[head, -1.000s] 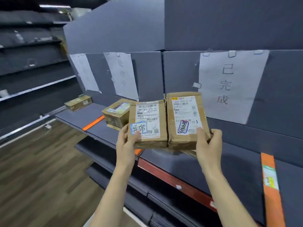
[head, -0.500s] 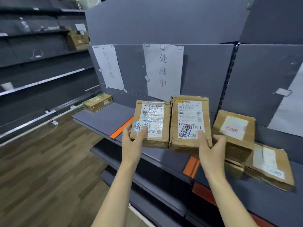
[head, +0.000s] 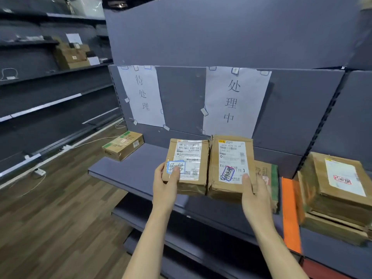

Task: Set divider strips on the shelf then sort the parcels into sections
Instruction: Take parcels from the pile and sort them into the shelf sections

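Holding two taped cardboard parcels side by side over the grey shelf (head: 128,174), I grip one in each of my hands. My left hand (head: 165,186) clasps the smaller parcel (head: 187,164), thumb on its blue-stamped label; my right hand (head: 253,196) clasps the taller parcel (head: 229,168) by its lower right corner. Both sit below the paper sign (head: 233,101) reading 处理中. At 3 o'clock an orange divider strip (head: 289,214) lies across the shelf, with a stack of parcels (head: 338,194) beyond it. At 10 o'clock a lone box (head: 122,146) rests under the sign (head: 143,95) reading 待处理.
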